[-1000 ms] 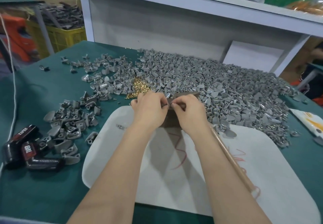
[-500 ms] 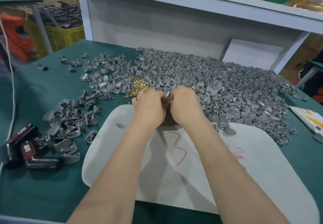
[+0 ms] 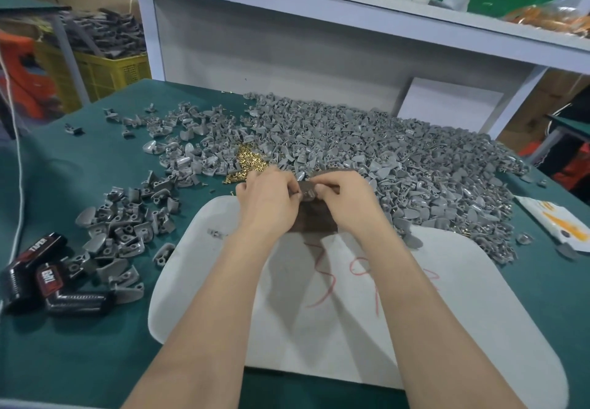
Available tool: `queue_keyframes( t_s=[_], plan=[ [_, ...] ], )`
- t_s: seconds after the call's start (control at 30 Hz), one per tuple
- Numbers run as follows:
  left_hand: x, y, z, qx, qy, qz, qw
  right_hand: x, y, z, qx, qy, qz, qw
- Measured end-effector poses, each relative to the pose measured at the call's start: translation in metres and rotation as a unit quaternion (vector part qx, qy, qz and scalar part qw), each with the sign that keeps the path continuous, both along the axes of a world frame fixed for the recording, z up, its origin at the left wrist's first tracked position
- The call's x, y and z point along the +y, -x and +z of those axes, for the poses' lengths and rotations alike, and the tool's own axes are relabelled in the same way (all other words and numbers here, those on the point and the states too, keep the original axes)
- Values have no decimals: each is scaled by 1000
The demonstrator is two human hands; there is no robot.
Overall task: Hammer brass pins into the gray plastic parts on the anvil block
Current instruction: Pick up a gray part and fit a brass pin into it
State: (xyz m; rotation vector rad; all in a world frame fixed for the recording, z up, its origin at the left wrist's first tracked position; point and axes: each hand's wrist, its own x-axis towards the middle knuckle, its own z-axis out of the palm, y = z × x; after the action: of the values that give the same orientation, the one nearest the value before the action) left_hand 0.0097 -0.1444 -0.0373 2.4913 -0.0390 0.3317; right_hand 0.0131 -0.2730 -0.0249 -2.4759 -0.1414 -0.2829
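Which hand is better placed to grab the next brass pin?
Left, probably. The brass pin pile lies just beyond the left hand; the right hand sits across the anvil block, and both pinch the gray part.

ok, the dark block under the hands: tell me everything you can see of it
The anvil block is dark brown and dull; I can't tell the material. Only its near face and a strip of its far top edge show, because the hands cover the rest. It stands on the far edge of the white mat, right against the pile of gray parts. The left hand and right hand meet over its top, their fingers pinching a small gray part there.
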Motion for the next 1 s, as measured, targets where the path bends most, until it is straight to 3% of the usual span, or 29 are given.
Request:
queue_keyframes(
  t_s=[0.07,0.4,0.77,1.0],
  plan=[
    [0,0,0,0,4,-1,1000,-1,0,0,-8,-21,1,1000],
    [0,1,1,3,1,-1,1000,9,-1,-5,-43,66,17,997],
    [0,-1,0,-3,-11,-3,1000,9,1,-9,-57,27,-4,998],
    [-1,-4,-4,-17,-25,-1,1000,18,-7,16,21,198,-4,980]
  ],
)
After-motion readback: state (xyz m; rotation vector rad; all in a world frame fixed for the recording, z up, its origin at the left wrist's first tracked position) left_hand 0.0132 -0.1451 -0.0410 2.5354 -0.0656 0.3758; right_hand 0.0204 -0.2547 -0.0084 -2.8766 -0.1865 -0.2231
